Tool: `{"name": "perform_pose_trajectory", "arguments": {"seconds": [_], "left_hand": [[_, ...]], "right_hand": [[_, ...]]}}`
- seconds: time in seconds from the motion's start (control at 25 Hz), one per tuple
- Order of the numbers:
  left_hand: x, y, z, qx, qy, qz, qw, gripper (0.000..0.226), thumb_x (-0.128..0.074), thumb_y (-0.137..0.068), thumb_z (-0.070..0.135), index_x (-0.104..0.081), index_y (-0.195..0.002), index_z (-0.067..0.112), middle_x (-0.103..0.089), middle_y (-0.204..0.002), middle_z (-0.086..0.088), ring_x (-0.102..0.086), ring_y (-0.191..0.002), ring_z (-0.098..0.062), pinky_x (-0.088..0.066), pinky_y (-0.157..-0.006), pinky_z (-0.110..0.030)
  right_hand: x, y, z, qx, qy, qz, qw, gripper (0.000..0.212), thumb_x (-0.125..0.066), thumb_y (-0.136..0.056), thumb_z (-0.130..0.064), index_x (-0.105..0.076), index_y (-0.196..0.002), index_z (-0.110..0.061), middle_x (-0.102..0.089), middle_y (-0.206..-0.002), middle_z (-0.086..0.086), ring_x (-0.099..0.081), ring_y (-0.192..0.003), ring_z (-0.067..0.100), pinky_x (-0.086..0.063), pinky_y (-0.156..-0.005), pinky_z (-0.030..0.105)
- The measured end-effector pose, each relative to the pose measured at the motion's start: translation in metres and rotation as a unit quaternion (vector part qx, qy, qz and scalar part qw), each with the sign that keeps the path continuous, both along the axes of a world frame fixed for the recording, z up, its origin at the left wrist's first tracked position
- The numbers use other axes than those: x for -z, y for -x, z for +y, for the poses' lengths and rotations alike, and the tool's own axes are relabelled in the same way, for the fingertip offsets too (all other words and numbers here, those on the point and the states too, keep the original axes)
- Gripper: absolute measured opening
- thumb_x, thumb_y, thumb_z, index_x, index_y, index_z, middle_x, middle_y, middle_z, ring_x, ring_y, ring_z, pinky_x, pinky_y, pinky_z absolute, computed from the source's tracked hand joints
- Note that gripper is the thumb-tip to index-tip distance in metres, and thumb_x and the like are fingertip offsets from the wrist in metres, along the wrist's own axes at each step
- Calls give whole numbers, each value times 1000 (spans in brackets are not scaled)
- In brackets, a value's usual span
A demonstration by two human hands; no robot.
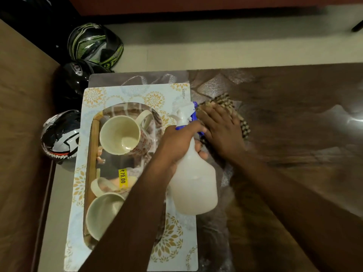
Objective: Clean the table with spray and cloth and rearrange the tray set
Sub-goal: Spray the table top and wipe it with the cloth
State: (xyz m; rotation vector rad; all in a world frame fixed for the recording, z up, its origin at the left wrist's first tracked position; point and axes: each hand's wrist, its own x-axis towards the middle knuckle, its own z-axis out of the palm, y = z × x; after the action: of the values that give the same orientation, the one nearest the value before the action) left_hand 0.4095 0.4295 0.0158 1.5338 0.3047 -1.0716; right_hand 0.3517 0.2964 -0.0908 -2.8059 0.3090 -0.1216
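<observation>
Two hands share the work: the left hand [176, 146] keeps the spray [193, 179] lifted over the mat [176, 222], its grip closed round the bottle neck, so the desk [294, 114] beside stays free. Both cups [117, 135] wait on the tray [91, 154], still to be rearranged. Farther, the right hand [220, 130] lies flat and open on the cloth [222, 104], pressing it to the desk, probably to wipe

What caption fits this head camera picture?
Left hand holds a spray bottle while right hand presses a checked cloth onto the table.
</observation>
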Motion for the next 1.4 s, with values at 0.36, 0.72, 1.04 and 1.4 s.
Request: {"name": "perform_pose_trajectory", "arguments": {"seconds": [0.36, 0.72, 1.04, 1.4], "left_hand": [[-3, 22, 4, 18, 4, -22, 1000, 34, -63, -86, 15, -66, -109, -11, -47, -43, -7, -53, -40, -26, -49, -50, -28], [-8, 37, 4, 11, 20, -52, 998, 29, -60, -88, 11, -67, -104, -12, -45, -42, -9, -49, -39, -25, -49, -46, -27], [-6, 99, 34, 15, -15, -22, 1000, 33, -63, -86, 14, -64, -104, -13, -46, -45, -11, -51, -42, -26, -49, -56, -35], [1, 159, 61, -18, -32, -27, 999, 26, -61, -88, 13, -70, -103, -6, -43, -47, -12, -50, -45, -28, -48, -56, -37]], "right_hand": [[3, 4, 13, 56, -2, 9, 998, 53, -26, -92, -45, -42, -138, -25, -41, -146, 2, -29, -139, 24, -14, -109, 48], [-3, 38, 29, 98, -39, 13, 994, 48, -33, -96, -42, -41, -140, -27, -37, -150, 0, -24, -142, 21, -10, -112, 49], [1, 106, 56, 48, -9, 26, 998, 45, -39, -96, -40, -40, -140, -29, -41, -147, -4, -25, -141, 20, -7, -112, 48], [0, 163, 80, -5, -7, -21, 1000, 44, -42, -92, -36, -49, -134, -25, -49, -140, -4, -36, -136, 21, -15, -111, 48]]}}
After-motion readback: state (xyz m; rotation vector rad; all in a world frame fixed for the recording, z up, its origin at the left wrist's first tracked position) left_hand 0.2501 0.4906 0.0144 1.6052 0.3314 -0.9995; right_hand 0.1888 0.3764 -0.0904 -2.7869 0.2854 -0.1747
